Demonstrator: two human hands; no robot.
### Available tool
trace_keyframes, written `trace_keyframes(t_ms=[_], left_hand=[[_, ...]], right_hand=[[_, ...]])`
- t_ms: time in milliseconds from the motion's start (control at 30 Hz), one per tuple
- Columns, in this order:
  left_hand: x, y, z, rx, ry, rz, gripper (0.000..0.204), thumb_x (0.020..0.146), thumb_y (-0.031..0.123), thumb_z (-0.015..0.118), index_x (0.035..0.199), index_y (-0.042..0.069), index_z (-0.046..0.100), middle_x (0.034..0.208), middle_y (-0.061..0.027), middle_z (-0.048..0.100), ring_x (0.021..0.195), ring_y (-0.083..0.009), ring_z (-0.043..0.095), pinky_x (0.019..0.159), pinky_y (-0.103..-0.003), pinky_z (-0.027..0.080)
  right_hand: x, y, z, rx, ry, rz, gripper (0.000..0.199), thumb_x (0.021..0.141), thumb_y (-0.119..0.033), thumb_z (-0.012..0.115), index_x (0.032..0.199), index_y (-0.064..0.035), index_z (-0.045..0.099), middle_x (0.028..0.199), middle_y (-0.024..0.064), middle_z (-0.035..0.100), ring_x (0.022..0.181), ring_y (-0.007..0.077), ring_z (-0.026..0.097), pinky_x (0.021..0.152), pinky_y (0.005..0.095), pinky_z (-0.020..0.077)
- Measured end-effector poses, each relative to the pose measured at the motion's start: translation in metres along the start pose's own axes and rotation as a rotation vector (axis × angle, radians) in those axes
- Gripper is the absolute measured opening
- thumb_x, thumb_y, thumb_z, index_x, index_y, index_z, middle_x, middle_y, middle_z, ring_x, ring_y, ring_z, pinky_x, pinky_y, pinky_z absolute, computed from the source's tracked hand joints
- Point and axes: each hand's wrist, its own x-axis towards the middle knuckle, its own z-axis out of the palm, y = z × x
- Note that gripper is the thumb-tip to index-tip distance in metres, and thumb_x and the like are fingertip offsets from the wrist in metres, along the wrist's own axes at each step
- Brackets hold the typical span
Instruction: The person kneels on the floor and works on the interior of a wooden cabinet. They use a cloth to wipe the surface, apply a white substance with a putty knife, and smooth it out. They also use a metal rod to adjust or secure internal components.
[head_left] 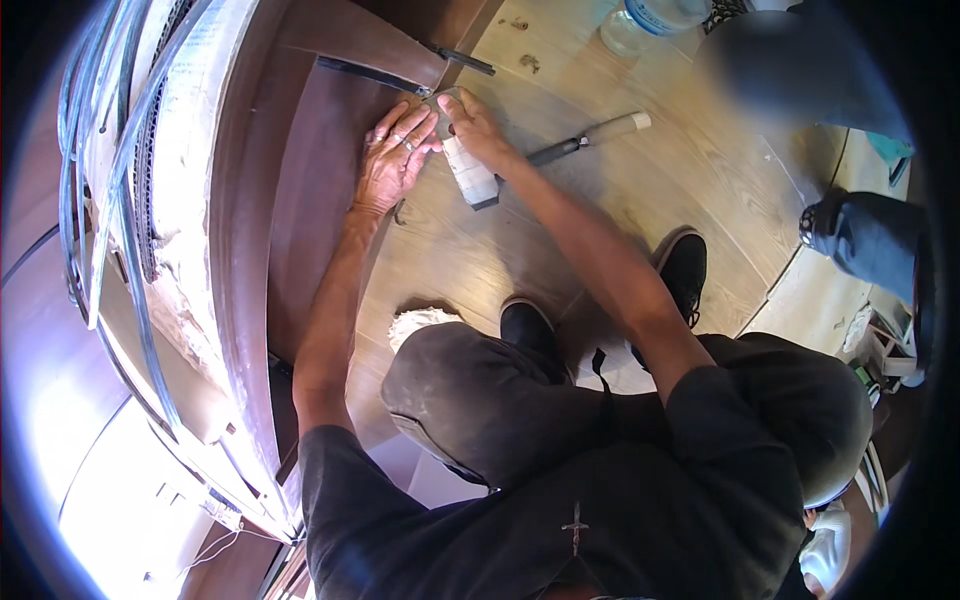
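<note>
Head view: both hands at a dark wood panel, low over the floor.
My left hand (397,155) lies flat, fingers spread, on the wood panel (320,190). My right hand (470,125) grips a pale tube (468,170) against the panel edge; a long-handled tool (590,138) lies just beside on the floor (620,210).

Under your left hand (395,155) the dark brown wooden panel (310,190) looks smooth and satiny. The floor (640,190) is pale wood-grain plank, matt. Your right hand (470,125) grips a grey, dull, dusty block (470,175).
</note>
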Motion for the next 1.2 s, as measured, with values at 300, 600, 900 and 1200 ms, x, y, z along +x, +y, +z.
trace_keyframes(t_ms=[300, 600, 900, 1200], left_hand=[[-0.004, 0.000, 0.003, 0.006, -0.016, -0.019, 0.039, 0.090, 0.019, 0.062, 0.129, 0.019, 0.061, 0.136, 0.0010, 0.055, 0.130, -0.0281, 0.046, 0.099, -0.042, 0.042], [-0.003, 0.002, -0.001, 0.003, -0.032, -0.024, 0.040, 0.091, 0.018, 0.060, 0.131, 0.020, 0.060, 0.137, 0.0008, 0.055, 0.130, -0.0287, 0.046, 0.098, -0.042, 0.041], [-0.001, -0.001, 0.004, -0.043, -0.021, -0.009, 0.045, 0.088, 0.009, 0.058, 0.131, 0.017, 0.059, 0.138, -0.0010, 0.055, 0.130, -0.0296, 0.047, 0.098, -0.042, 0.041], [-0.002, 0.000, 0.002, 0.011, -0.034, -0.004, 0.044, 0.088, 0.010, 0.059, 0.131, 0.018, 0.060, 0.138, -0.0016, 0.055, 0.130, -0.0297, 0.047, 0.096, -0.041, 0.042]], right_hand=[[0.000, -0.035, -0.024, -0.089, -0.194, 0.092, 0.033, 0.100, -0.030, 0.051, 0.107, 0.0017, 0.056, 0.095, 0.0166, 0.066, 0.082, 0.0253, 0.063, 0.074, 0.0377, 0.0495], [-0.009, 0.007, 0.003, 0.059, 0.087, -0.037, 0.037, 0.101, -0.038, 0.049, 0.111, -0.0034, 0.055, 0.084, 0.0028, 0.057, 0.072, 0.0118, 0.051, 0.063, 0.0311, 0.0466], [0.004, 0.043, 0.016, 0.009, 0.250, -0.011, 0.031, 0.101, -0.035, 0.049, 0.106, -0.0052, 0.057, 0.081, 0.0016, 0.057, 0.068, 0.0111, 0.049, 0.061, 0.0293, 0.0450], [-0.002, -0.007, -0.011, -0.051, 0.009, 0.033, 0.041, 0.099, -0.035, 0.048, 0.111, 0.0035, 0.055, 0.100, 0.0241, 0.065, 0.090, 0.0351, 0.062, 0.081, 0.0424, 0.0471]])
